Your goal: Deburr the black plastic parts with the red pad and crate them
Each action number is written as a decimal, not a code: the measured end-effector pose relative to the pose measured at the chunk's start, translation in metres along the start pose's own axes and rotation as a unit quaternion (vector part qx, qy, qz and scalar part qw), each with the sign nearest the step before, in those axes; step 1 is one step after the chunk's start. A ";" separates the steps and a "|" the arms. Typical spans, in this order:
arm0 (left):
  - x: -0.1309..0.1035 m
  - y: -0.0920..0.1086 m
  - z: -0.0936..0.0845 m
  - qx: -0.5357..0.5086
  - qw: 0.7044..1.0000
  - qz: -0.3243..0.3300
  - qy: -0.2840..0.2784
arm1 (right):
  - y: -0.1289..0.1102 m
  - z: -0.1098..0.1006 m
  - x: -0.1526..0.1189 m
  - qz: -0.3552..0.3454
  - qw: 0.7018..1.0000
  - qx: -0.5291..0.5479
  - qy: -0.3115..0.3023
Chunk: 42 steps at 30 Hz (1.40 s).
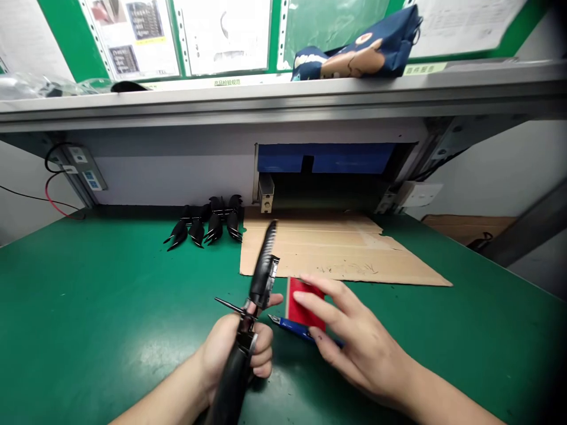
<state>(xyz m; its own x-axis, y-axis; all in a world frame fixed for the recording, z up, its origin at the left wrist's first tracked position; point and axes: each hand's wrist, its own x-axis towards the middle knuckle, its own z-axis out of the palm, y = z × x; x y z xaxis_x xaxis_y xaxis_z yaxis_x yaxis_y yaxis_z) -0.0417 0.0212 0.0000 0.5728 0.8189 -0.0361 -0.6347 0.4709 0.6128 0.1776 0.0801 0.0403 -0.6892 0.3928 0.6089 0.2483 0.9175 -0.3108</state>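
Observation:
My left hand [241,348] is closed around a long black plastic part [234,372], held tilted with its narrow ridged end pointing up and away. A thin black spike juts from its side, and its lower end runs out of view. To the right, my right hand [354,330] has its fingers spread over a red block [301,301] with a pale edge. Its thumb touches a blue pen-like tool [295,327] with a pointed metal tip, lying beside the block. The far end of the tool is hidden under the hand.
Several black pointed parts [217,218] lie at the back of the green table [110,307]. A flat cardboard sheet [319,248] covers the back middle. Above runs a shelf [177,106] bearing a dark blue pouch [363,56]. A power strip [86,168] hangs at the left.

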 end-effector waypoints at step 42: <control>-0.004 -0.012 0.005 -0.041 0.996 -0.083 0.001 | 0.006 0.015 -0.001 -0.092 0.990 -0.076 -0.072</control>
<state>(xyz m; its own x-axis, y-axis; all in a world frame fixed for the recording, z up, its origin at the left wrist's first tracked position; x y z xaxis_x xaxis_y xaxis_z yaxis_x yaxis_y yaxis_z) -0.0339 0.0109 -0.0032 0.6723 0.7284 -0.1322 -0.5722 0.6246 0.5314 0.1696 0.0847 0.0267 -0.8194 0.2149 0.5315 0.2013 0.9759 -0.0843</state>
